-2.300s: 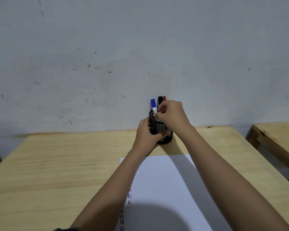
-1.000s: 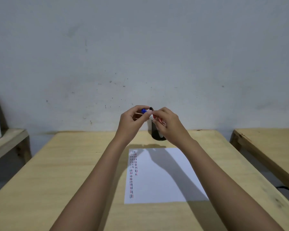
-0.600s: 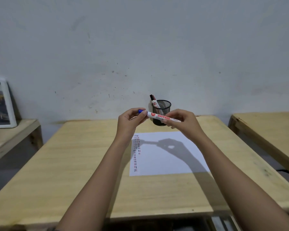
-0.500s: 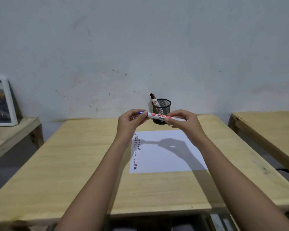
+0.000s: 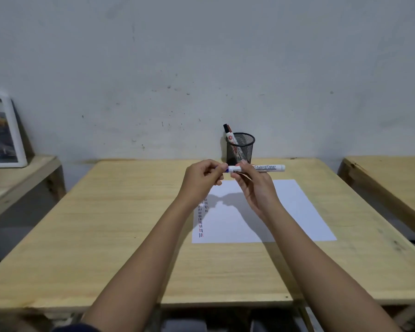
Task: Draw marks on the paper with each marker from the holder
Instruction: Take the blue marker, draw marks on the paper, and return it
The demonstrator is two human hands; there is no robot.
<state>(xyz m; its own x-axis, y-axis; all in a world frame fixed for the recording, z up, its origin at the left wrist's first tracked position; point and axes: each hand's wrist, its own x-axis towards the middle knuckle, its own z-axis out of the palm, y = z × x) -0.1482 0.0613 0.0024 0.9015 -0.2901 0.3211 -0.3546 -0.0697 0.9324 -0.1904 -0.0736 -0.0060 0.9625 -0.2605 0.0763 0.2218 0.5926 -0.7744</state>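
Observation:
I hold a white marker with a blue cap level above the far edge of the white paper. My left hand pinches the blue cap end. My right hand grips the white barrel. A black mesh holder stands at the table's back edge, just behind the hands, with two markers leaning in it, one black-capped and one red-capped. Columns of short dashes in several colours run down the paper's left side.
The wooden table stands against a grey wall. A lower wooden bench on the left carries a white-framed picture. Another wooden table stands close on the right, with a narrow gap between.
The hands came off the holder with the blue-capped marker and brought it toward me, holding it level over the paper. The view pulled back and tilted down.

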